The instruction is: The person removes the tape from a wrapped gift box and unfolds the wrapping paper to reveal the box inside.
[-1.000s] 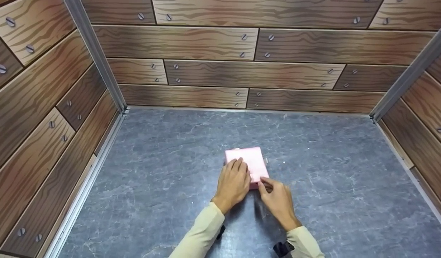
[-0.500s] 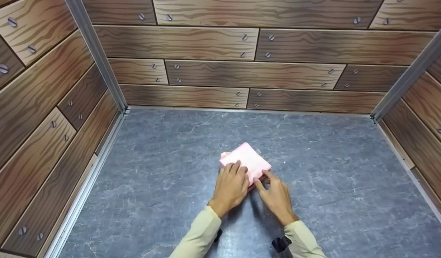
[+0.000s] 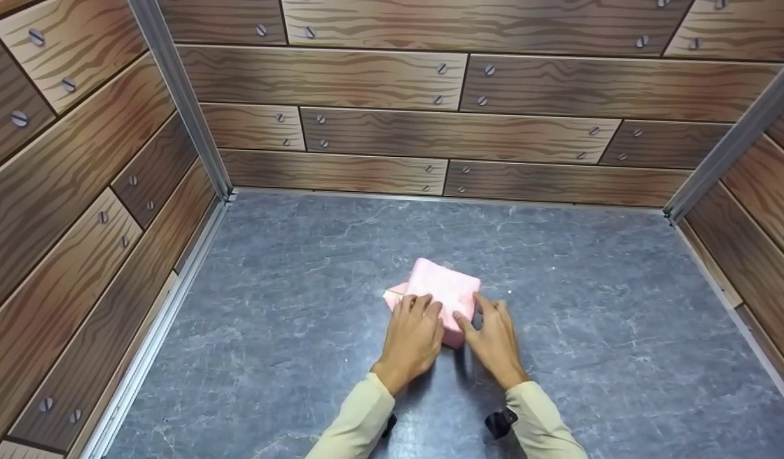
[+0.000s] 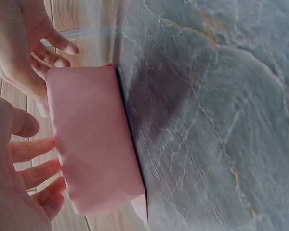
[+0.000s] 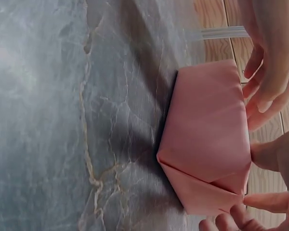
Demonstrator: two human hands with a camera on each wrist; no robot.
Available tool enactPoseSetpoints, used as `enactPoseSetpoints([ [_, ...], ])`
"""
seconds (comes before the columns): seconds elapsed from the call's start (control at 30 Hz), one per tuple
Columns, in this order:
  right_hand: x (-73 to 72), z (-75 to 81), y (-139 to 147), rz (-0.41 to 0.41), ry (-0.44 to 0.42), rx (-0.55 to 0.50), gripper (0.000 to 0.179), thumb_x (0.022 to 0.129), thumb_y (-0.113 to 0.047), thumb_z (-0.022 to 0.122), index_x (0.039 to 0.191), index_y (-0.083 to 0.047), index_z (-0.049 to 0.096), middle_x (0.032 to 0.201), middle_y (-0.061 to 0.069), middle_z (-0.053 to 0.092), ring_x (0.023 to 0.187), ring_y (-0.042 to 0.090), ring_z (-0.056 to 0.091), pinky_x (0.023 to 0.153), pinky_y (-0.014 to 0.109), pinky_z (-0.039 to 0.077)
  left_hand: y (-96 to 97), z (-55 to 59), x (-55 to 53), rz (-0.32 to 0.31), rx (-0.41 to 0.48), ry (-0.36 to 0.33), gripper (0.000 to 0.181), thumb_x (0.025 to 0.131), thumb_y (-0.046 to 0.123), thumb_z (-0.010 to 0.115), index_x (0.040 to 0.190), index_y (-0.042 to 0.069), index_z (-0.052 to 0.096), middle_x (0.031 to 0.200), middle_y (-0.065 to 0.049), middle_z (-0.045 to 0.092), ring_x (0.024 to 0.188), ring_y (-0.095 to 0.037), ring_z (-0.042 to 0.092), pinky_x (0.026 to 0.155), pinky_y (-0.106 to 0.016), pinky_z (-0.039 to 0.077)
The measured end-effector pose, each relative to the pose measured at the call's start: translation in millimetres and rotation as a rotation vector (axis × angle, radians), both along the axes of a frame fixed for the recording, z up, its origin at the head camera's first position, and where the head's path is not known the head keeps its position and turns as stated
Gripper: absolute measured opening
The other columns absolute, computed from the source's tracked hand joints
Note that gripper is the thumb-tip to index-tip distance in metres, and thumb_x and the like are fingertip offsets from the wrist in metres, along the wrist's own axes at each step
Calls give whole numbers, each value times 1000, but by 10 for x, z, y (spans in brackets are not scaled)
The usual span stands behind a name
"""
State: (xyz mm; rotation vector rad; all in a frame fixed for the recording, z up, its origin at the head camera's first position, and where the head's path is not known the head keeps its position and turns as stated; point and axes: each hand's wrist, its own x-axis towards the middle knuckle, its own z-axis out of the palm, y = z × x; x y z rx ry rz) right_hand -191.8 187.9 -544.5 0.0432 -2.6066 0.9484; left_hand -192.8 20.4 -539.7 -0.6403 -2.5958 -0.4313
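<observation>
A box wrapped in pink paper [image 3: 444, 284] lies on the table in front of me, set at a slant. Pale folded paper [image 3: 394, 295] sticks out past its left side. My left hand [image 3: 410, 341] rests its fingers on the near left part of the top, as the left wrist view also shows along the upper edge. My right hand [image 3: 494, 341] holds the right side, thumb on top and fingers around the edge. Close up in the right wrist view, the paper's end is folded into a diagonal flap [image 5: 197, 185], with the right fingers [image 5: 267, 202] at its corner.
The table [image 3: 290, 287] is grey with a marble pattern. Wood-patterned panels [image 3: 379, 131] wall it in at the back and both sides, with metal rails [image 3: 175, 280] along the edges. A tiny white speck [image 3: 510, 292] lies right of the box.
The pink box has turned counterclockwise under my hands, bringing its folded paper round to the left. My right fingers have moved from its near corner to its right side; my left hand has stayed on top.
</observation>
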Motion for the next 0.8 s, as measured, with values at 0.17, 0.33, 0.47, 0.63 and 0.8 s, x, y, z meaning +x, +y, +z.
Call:
enactPoseSetpoints([
  [0.17,-34,10,37,-15,-5,-61,45,88,-13,78,124,9,63,98,21,67,86,36,65,76,51,53,-18,18,-16,-28,34,-8,25,101,22,57,117,8,70,118,-9,66,111,-28,57,95,-41,48],
  [0.33,-57,7,58,3,20,-87,34,88,-8,77,116,8,67,99,19,70,86,35,69,78,49,56,-58,26,-75,-88,64,-44,27,101,20,59,122,6,70,126,-12,65,121,-30,57,106,-42,45],
  [0.47,-53,3,66,16,42,-80,26,88,-5,76,111,6,71,97,18,71,84,33,69,77,49,55,-83,23,-108,-145,35,-122,33,104,19,56,131,5,66,140,-15,59,133,-32,52,115,-43,38],
  [0.63,-57,33,57,14,45,-21,26,87,-3,75,110,7,72,97,19,68,85,33,67,75,50,54,-96,13,-124,-171,-11,-207,36,106,21,52,137,6,63,148,-14,54,139,-31,47,118,-43,34],
  [0.8,-115,84,6,1,50,30,22,85,-3,74,106,5,74,95,16,64,85,32,64,74,49,53,-103,15,-147,-180,-2,-201,35,104,20,55,136,7,64,147,-13,55,139,-31,47,117,-42,36],
])
